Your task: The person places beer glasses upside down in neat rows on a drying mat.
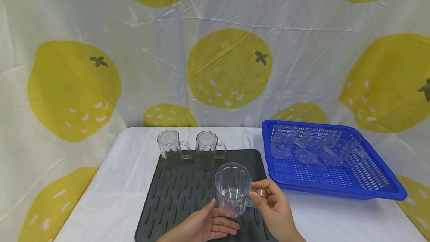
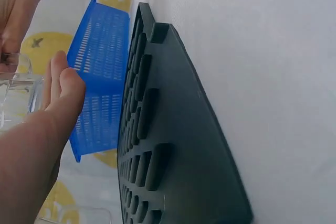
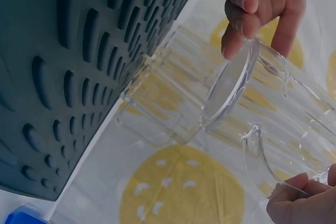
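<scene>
A clear glass mug [image 1: 232, 186] is held above the black ridged drying mat [image 1: 174, 197]. My right hand [image 1: 277, 206] pinches its handle between thumb and fingers. Below and to the left, my left hand [image 1: 209, 223] has its fingers extended, right at the mug's base. In the right wrist view the mug [image 3: 283, 98] is tilted on its side, with the left hand's fingertips close to its thick bottom. Two more glass mugs, a left one [image 1: 170, 150] and a right one [image 1: 206, 151], stand upright at the mat's far edge, handles pointing right.
A blue plastic basket [image 1: 336, 182] sits right of the mat, with several clear glass mugs [image 1: 312, 146] lying inside along its far side. White cloth [image 1: 104, 201] covers the table. Behind it hangs a curtain [image 1: 147, 70] printed with yellow lemons.
</scene>
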`<state>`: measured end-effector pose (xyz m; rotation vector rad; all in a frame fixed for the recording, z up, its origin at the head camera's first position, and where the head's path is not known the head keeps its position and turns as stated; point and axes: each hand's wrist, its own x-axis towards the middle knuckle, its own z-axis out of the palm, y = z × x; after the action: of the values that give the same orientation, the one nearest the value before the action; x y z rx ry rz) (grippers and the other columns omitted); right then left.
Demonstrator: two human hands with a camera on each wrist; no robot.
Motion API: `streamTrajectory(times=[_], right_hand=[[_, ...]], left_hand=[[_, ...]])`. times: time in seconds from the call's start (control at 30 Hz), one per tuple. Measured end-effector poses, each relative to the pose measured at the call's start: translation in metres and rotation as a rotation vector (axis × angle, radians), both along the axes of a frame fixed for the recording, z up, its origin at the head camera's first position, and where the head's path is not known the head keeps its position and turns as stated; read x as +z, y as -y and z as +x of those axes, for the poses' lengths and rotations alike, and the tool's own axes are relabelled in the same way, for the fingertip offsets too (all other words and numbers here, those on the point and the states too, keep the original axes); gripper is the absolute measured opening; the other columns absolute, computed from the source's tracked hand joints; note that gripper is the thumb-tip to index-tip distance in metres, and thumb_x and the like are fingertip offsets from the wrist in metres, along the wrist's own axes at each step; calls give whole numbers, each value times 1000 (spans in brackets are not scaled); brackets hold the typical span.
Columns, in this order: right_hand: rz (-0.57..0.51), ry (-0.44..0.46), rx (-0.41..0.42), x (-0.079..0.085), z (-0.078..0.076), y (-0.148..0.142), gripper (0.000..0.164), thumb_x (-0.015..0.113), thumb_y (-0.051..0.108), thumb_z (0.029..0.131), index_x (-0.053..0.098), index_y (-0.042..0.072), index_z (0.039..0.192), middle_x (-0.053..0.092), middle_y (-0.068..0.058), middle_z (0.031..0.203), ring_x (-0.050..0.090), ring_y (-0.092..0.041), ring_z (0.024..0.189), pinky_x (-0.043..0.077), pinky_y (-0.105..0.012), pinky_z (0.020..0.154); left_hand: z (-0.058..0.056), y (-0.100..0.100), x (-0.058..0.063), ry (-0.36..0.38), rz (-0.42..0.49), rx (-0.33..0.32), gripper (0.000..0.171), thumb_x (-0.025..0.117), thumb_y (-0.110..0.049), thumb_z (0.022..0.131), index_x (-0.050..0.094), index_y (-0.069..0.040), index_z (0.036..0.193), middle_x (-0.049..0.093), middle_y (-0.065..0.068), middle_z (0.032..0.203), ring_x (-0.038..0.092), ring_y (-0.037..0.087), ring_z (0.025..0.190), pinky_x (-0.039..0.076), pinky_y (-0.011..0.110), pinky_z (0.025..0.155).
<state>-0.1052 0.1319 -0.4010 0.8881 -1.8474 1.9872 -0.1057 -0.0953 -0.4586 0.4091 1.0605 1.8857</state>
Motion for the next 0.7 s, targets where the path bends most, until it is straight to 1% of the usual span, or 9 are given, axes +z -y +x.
streamTrajectory(times=[0.17, 0.37, 0.47, 0.6, 0.7], right_hand=[[0, -10, 5, 0, 0, 0, 22, 48, -22, 84, 48, -15, 105, 33, -11, 65, 29, -19, 52, 33, -29, 45], [-10, -23, 22, 0, 1, 0, 23, 48, -23, 83, 48, -15, 104, 39, -12, 70, 33, -20, 55, 34, -29, 46], [-15, -21, 48, 0, 1, 0, 24, 48, -23, 83, 48, -14, 105, 44, -7, 74, 39, -14, 59, 37, -29, 47], [-5, -8, 86, 0, 3, -1, 25, 48, -22, 83, 50, -11, 106, 47, -2, 81, 42, -12, 66, 40, -29, 53], [35, -16, 83, 1, 4, -1, 26, 49, -20, 84, 51, -8, 107, 48, -4, 85, 43, -15, 70, 41, -28, 58]], left_hand=[[0, 0, 1, 18, 27, 9, 75, 5, -48, 99, 27, 12, 138, 48, 19, 132, 47, 24, 121, 28, 39, 105], [-2, 0, 2, 30, 42, 24, 76, 4, -48, 99, 31, 12, 137, 48, 20, 131, 47, 25, 121, 28, 39, 104], [-4, -1, 2, 41, 60, 17, 76, 5, -49, 99, 31, 11, 137, 48, 20, 131, 47, 25, 121, 28, 39, 105], [-7, -2, 2, 55, 90, 13, 76, 8, -52, 98, 33, 8, 137, 53, 14, 128, 48, 23, 120, 24, 41, 106], [-9, -3, 3, 73, 111, 21, 72, 10, -52, 98, 39, 2, 136, 57, 8, 123, 49, 21, 119, 26, 39, 105]])
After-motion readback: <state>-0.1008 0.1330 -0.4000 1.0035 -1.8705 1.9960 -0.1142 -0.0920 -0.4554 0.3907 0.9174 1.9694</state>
